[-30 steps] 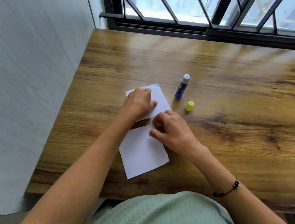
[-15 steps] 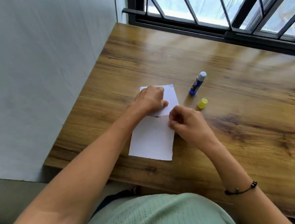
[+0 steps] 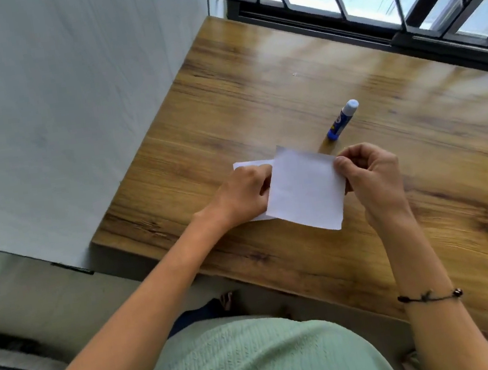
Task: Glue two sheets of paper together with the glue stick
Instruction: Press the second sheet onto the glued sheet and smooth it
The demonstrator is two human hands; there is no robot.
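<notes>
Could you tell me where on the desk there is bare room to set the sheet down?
Bare wood lies between the glue stick and the window frame, and right of the right hand. It is crowded where the left hand and right hand hold the top sheet over the lower sheet.

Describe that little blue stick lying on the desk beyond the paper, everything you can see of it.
The glue stick is a small tube with a blue body, a printed label too blurred to read, and a pale rounded tip showing at its far end. It looks like plastic. It lies tilted on the wooden table, beyond the held paper, toward the window. No hand touches it.
</notes>
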